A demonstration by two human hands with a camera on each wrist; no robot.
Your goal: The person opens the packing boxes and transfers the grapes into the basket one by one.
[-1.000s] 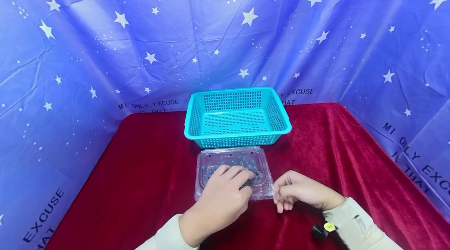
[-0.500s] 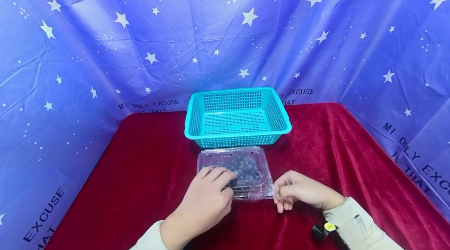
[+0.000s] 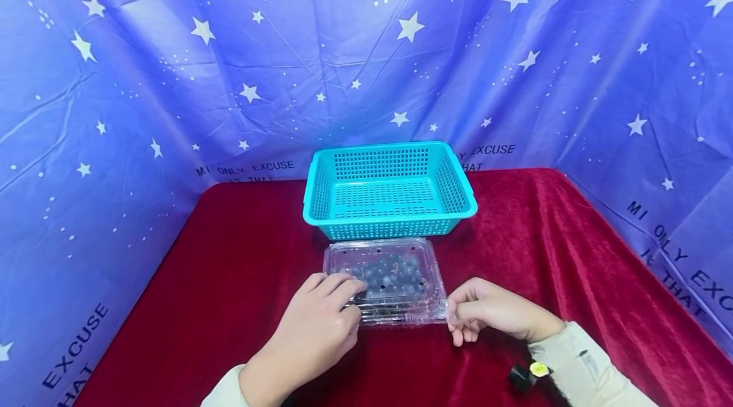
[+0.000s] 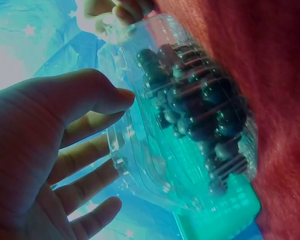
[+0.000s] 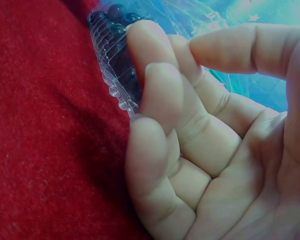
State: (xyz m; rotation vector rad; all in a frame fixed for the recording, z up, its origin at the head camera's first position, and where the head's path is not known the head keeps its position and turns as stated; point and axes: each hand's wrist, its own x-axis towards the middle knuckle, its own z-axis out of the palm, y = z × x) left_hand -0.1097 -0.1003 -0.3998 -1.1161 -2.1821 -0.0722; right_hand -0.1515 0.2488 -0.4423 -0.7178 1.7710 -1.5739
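Observation:
A clear plastic clamshell box lies on the red cloth with its lid down, dark round grape-like fruits inside. At the box's front right corner, my right hand pinches the rim between thumb and forefinger; the other fingers curl loosely below. My left hand is over the front left part of the lid, palm down. In the left wrist view its thumb and spread fingers reach to the lid's edge. Whether they press on it cannot be told.
Directly behind the box stands a turquoise slotted basket with nothing in it. Red velvet cloth covers the table. A blue star-patterned curtain encloses the back and sides. A small black device with a yellow tag sits by the right sleeve.
My left hand has slid leftward across the lid, uncovering more of the fruit. My right hand keeps its pinch at the corner. Box and basket stay in place.

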